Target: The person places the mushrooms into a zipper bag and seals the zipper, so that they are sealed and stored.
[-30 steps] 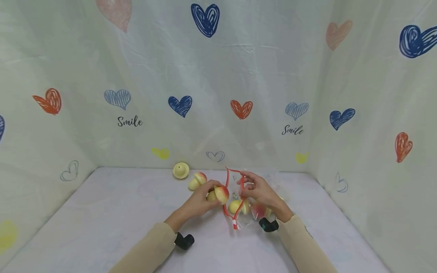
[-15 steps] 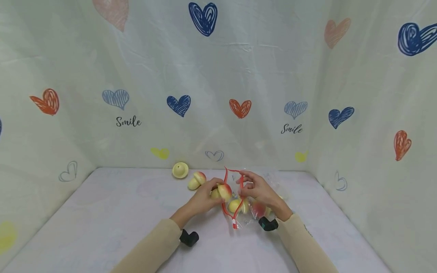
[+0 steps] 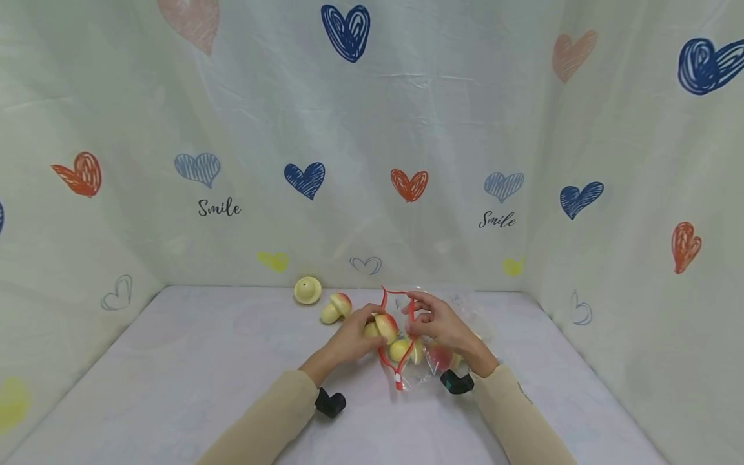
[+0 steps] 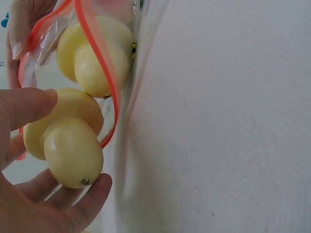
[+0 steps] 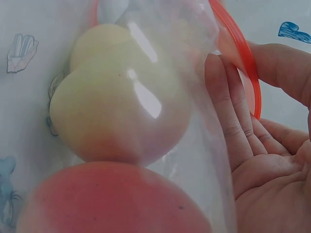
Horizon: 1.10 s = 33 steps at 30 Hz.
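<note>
My left hand [image 3: 347, 341] grips a yellow toy mushroom [image 3: 387, 327] with a red-blushed cap, right at the mouth of a clear zip bag [image 3: 398, 381] with a red zip strip. In the left wrist view the thumb lies over the cap and fingertips support the mushroom's stem [image 4: 73, 153]. On the other side, my right hand [image 3: 444, 328] pinches the bag's red edge [image 5: 250, 73] between thumb and fingers, keeping the mouth spread. Inside the bag lie another yellow mushroom [image 4: 92, 63] and, farther in, a red-capped one [image 5: 114, 201].
Behind my left hand, a mushroom [image 3: 336, 308] lies on its side on the white table [image 3: 221, 361]. Near the back edge, a mushroom [image 3: 307, 290] shows its pale underside. A heart-printed curtain [image 3: 360, 226] closes off the back and sides.
My left hand has moved rightward with the mushroom, from the left of the red edge into the bag's mouth. The right hand keeps its place on the edge.
</note>
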{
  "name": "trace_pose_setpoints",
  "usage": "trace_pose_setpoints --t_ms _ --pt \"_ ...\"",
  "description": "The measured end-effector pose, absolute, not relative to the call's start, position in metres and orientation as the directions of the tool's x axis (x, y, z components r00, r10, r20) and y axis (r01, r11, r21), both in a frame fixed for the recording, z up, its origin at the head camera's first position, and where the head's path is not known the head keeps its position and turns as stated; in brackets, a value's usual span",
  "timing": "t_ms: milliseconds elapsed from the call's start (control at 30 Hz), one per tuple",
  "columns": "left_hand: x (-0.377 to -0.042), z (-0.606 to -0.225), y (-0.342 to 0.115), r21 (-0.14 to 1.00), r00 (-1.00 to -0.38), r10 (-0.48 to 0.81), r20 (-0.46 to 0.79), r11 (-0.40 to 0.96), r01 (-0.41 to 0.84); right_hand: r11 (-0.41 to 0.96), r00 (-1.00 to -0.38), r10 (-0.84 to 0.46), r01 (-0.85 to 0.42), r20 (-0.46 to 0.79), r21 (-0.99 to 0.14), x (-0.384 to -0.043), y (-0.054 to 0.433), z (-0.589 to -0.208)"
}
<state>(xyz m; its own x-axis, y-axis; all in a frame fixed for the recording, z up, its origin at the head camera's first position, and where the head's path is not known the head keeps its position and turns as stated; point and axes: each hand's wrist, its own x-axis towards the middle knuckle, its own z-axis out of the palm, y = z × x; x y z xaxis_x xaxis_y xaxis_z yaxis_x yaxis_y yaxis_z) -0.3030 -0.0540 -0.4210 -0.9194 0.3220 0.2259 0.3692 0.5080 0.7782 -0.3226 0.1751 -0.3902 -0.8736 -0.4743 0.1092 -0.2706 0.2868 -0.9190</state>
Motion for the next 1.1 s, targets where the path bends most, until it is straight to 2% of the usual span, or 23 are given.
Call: trace_pose_setpoints --t_ms 800,1100 --pt "-0.307 -0.423 -0.052 0.727 -0.907 0.350 0.234 0.556 0.402 0.298 -0.875 -0.474 -0.267 0.101 -0.917 -0.324 0.174 -0.390" --pt "-0.308 -0.424 -0.054 0.699 -0.894 0.368 0.255 0.569 0.433 0.293 -0.870 -0.484 -0.268 0.099 -0.918 -0.304 0.169 -0.366"
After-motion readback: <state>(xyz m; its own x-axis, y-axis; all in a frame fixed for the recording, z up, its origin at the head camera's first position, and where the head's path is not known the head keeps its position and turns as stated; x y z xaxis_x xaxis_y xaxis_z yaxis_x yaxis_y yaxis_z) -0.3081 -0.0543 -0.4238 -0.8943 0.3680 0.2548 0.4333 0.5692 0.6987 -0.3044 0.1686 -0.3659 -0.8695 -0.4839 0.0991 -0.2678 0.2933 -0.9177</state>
